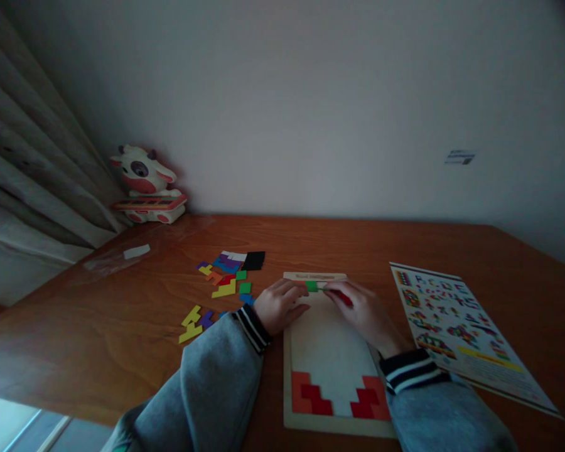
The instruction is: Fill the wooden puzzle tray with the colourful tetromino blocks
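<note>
A pale wooden puzzle board (332, 339) lies in front of me, both my hands over its far part. My left hand (279, 306) rests at the far left corner, thumb apart from the fingers, fingertips by a green puzzle piece (311, 286). My right hand (365, 314) reaches to the same piece from the right, fingertips pinched at its edge; what they pinch is too small to tell. Some red shows under that hand. At the board's near end, red and orange-red pieces fill the left corner (308, 397) and the right corner (371, 398).
Loose coloured pieces (226, 289) lie left of the board, with a black piece (254, 260) among them. A printed pattern sheet (466, 333) is on the right. A cow toy with a keyboard (150, 185) stands at the back left, near a clear plastic bag (108, 262).
</note>
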The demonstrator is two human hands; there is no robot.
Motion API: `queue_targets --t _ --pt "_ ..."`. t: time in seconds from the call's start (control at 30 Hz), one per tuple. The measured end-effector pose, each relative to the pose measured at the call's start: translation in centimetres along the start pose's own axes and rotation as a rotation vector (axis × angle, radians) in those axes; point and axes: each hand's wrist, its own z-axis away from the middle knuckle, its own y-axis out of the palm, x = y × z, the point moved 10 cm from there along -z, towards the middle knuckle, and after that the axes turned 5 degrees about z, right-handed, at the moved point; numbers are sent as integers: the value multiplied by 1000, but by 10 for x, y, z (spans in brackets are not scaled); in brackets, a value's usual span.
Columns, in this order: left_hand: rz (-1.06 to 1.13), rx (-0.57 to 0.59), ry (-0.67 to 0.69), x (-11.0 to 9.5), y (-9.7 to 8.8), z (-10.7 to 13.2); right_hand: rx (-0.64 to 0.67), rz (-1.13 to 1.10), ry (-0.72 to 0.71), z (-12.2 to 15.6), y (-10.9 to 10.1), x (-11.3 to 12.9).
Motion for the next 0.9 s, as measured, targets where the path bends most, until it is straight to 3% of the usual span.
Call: queue_targets --t 0.13,0.23,0.43,0.9 --pt "-42 153 -35 6 15 2 21 67 61 3 -3 -17" --pt "-66 201 -53 8 21 4 55 92 72 5 3 -22" --pt "-91 240 -82 10 24 6 131 136 47 8 15 -22" --pt "-85 256 -91 10 27 6 183 314 95 13 22 -28"
